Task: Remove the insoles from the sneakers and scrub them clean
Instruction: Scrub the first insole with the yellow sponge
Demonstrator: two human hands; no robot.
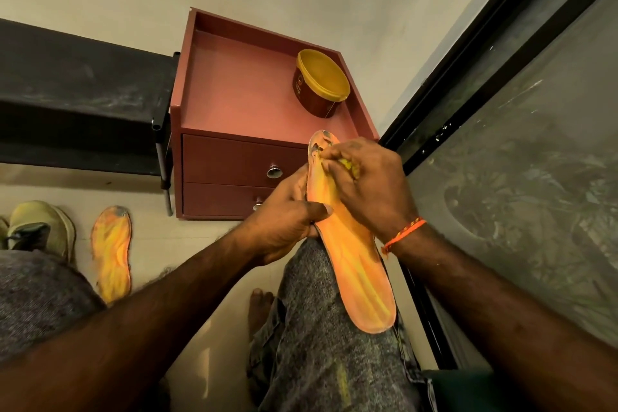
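Both hands work one insole (354, 264) propped on my knee, my left hand (287, 224) gripping its edge while my right hand (364, 181) pinches a yellow scrubber (349, 166) against its toe, where hard rubbing could make it slide off.

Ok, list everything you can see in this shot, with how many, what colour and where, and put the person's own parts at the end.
held insole: one, orange, resting on the right knee
second insole: one, orange, lying on the floor at left
sneaker: one in view, beige, on the floor left of the second insole
tub: one, maroon with yellow lid, on top of the cabinet
cabinet: one, reddish brown, two drawers, against the wall
rack: one, black, left of the cabinet
yellow scrubber: one, mostly hidden in the right hand
left hand: grips the held insole's edge
right hand: presses the scrubber near the insole's far end
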